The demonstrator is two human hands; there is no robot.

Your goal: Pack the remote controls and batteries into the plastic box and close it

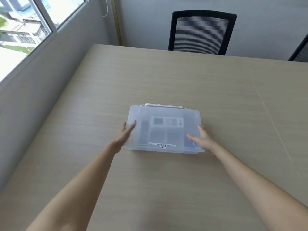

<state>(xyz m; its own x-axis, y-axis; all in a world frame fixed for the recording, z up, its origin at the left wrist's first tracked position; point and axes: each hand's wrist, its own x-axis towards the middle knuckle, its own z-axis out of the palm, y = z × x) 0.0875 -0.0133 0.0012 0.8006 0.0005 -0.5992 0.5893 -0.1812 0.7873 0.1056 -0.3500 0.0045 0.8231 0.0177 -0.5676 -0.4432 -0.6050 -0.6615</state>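
A translucent plastic box (164, 130) lies on the wooden table (166, 80) with its lid on. Through the lid I make out a white remote control (167, 121) and darker shapes beside and below it, too blurred to name. A white handle (164, 105) shows at the box's far edge. My left hand (124, 135) lies against the box's left end, fingers straight, thumb over the lid corner. My right hand (200, 139) rests at the right end, thumb on the lid, fingers spread along the edge. Neither hand curls around anything.
A black mesh office chair (201, 32) stands behind the table's far edge, and part of a second chair (300, 52) shows at the right. A grey wall with a window (25, 25) runs along the table's left side. A barcode label (162, 145) sits on the box's near edge.
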